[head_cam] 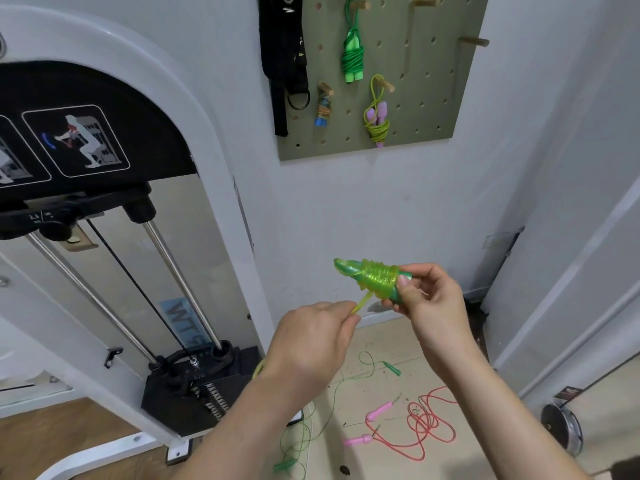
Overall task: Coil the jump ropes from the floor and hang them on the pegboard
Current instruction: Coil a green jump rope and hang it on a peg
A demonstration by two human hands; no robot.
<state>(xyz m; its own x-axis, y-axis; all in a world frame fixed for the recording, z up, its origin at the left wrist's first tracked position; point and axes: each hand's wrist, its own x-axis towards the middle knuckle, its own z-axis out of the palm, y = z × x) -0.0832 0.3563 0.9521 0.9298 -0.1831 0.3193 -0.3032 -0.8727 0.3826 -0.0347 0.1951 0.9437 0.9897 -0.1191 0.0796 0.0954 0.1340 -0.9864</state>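
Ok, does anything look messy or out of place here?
On the floor, a red rope with pink handles lies tangled, a thin green rope sprawls loose beside it, and dark specks lie scattered. The coiled ropes on the pegboard hang tidily.

White wall behind; pale tiled floor below; white cable weight machine at left; wooden flooring beside it.

Top of pegboard and black strap cut by upper edge. Small blue-ended bundle too blurred to identify. Loose rope vanishes inside left hand. Near ends of handles covered by right hand.
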